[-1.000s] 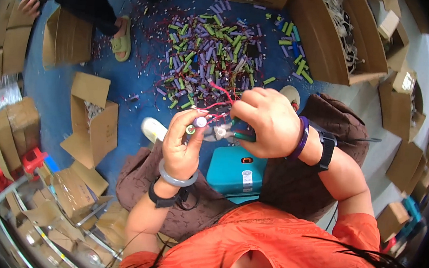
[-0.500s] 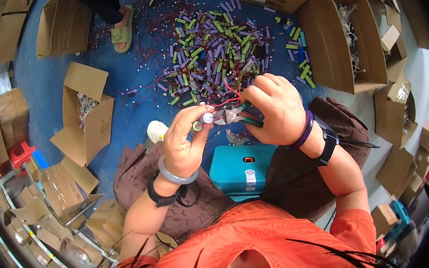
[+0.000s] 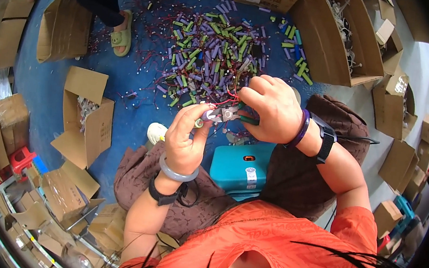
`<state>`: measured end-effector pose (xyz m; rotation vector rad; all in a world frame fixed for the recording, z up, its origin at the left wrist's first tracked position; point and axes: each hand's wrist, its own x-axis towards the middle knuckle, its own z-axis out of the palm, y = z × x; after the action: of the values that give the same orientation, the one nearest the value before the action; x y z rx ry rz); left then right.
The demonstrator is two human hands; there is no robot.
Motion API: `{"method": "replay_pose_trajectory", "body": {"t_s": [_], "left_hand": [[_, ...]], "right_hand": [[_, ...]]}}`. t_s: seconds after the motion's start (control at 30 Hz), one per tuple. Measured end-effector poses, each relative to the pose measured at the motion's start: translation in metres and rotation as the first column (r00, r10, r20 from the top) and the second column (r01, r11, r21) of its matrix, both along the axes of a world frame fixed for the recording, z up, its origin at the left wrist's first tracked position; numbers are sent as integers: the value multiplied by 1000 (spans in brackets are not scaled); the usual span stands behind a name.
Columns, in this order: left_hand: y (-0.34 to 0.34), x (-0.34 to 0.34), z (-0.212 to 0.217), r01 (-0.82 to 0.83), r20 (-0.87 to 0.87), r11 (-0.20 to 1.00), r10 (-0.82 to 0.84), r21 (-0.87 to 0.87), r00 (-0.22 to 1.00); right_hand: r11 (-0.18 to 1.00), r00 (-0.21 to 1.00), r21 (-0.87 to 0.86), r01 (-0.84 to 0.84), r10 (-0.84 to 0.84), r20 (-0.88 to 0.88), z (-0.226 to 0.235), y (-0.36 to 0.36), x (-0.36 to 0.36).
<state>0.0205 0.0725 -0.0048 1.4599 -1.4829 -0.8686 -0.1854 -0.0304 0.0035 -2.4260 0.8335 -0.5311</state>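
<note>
In front of me my left hand [image 3: 184,144] pinches a small pair of cylindrical battery cells; a purple cell [image 3: 206,116] and a green cell [image 3: 198,124] show at the fingertips. Green-handled wire cutters [image 3: 226,116] are gripped in my right hand [image 3: 272,108], with their jaws against the end of the purple cell. A red wire [image 3: 222,104] runs between the cells and my right fingers. Whether the jaws have closed on a wire is too small to tell. Beyond both hands, a heap of purple and green battery cells [image 3: 215,55] with red wires lies on the blue floor.
A teal plastic box [image 3: 237,168] stands between my legs. Open cardboard boxes [image 3: 334,42] hold white parts at the far right; another open carton [image 3: 90,121] stands left. Someone in green slippers [image 3: 121,38] is at the far left. A shelf rack [image 3: 13,212] with cartons is at lower left.
The cutters' jaws have moved left and slightly down, onto the end of the purple cell. My left hand stays nearly in place, with the cells turned slightly.
</note>
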Motion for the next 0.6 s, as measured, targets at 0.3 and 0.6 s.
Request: {"method": "replay_pose_trajectory", "body": {"t_s": [0.3, 0.6], "left_hand": [[-1, 2, 1, 25, 82, 999, -23, -20, 996], [-2, 7, 0, 107, 5, 994, -107, 38, 994]], "right_hand": [[991, 995, 121, -50, 59, -74, 3, 3, -2], [987, 987, 138, -80, 97, -126, 6, 1, -5]]}}
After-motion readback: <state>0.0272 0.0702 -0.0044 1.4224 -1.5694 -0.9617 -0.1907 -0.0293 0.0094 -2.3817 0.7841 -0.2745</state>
